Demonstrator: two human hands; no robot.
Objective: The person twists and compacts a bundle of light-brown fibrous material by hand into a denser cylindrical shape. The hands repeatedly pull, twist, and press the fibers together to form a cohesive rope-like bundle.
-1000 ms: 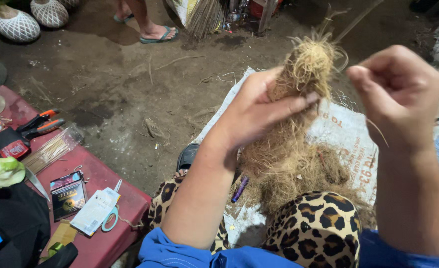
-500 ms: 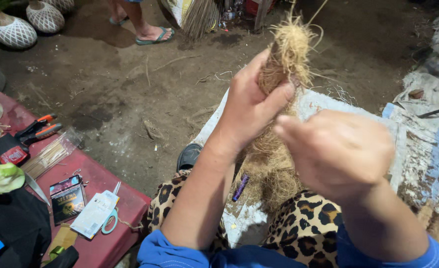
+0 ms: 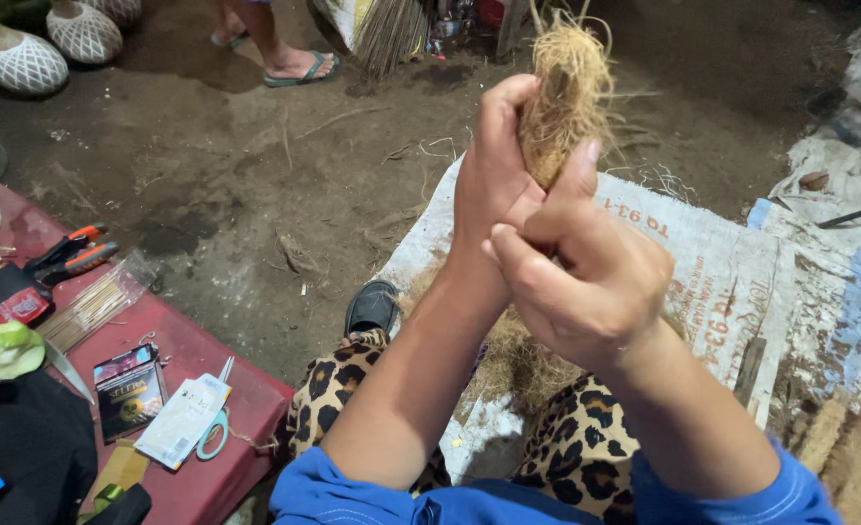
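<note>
Twisting step in hand: left hand (image 3: 493,185) clamped round coir fibre bundle (image 3: 564,97), raised above the woven sack (image 3: 732,282); right hand (image 3: 591,282) pinching its lower end, closed. Next, probably: firm grip, steady rolling of strands.

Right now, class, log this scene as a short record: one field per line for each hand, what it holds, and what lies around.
Left hand: gripping a tuft of coarse tan fibre, held upright
Right hand: closed in front of the left, thumb against the tuft's base
Lap: more loose fibre between leopard-print knees
Ground: printed woven sack on dirt
Red table: scissors, pliers, bundle of thin sticks
</note>
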